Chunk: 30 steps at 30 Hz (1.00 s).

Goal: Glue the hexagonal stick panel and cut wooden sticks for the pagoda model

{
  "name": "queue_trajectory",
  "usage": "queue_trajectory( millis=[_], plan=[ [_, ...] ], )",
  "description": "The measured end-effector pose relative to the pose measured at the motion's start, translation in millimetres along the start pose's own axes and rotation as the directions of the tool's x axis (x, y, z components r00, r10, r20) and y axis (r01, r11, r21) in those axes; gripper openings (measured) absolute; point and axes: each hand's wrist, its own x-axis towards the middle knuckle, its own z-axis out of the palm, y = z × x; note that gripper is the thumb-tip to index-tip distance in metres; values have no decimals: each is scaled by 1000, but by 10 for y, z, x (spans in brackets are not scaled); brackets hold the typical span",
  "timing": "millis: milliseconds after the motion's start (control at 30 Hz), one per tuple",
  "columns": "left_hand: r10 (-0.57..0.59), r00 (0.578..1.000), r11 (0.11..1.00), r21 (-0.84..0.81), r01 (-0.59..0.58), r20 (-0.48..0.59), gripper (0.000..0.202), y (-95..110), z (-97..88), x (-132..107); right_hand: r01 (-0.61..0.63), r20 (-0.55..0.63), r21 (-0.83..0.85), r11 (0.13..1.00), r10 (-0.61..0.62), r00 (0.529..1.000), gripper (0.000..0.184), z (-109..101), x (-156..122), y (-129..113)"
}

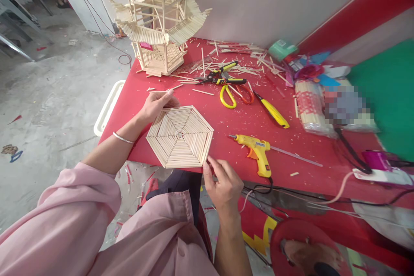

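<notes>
A flat hexagonal panel of thin wooden sticks (189, 148), laid in rings around a small centre opening, is over the red table's front edge. My left hand (158, 104), with a bangle on its wrist, is closed at the panel's upper left edge; some of its fingertips are hidden. At the lower right corner, my right hand (224, 181) pinches the panel between thumb and fingers. To the right of the panel lies a yellow hot glue gun (257, 148), a clear glue stick (296, 156) protruding from its back.
A tiered stick pagoda model (158, 30) stands at the back left. Pliers (223, 75), scissors (229, 97) and a yellow utility knife (274, 113) lie mid-table. Loose sticks (237, 47) are scattered behind. Bagged sticks (313, 103) and a power strip (384, 176) are on the right.
</notes>
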Motion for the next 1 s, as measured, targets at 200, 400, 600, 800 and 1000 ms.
queue_trajectory(
  millis=[200,400,600,800,1000],
  plan=[
    [-2,1000,1000,-10,2,6,57,-20,-6,4,-11,10,13,1000,10,1000,18,7,-11,6],
    [-5,1000,1000,-15,5,10,60,2,-1,-9,-2,0,0,1000,2,1000,18,9,-13,0],
    [-14,1000,1000,-5,14,4,62,6,4,-14,-3,-3,-3,1000,3,1000,17,2,-3,-4],
    [1,1000,1000,15,-1,20,61,-24,-11,2,5,-14,-21,1000,-6,1000,18,10,2,-6],
    [-1,1000,998,62,0,18,64,-27,-15,10,-7,1,-26,1000,7,1000,19,17,0,-1]
  ],
)
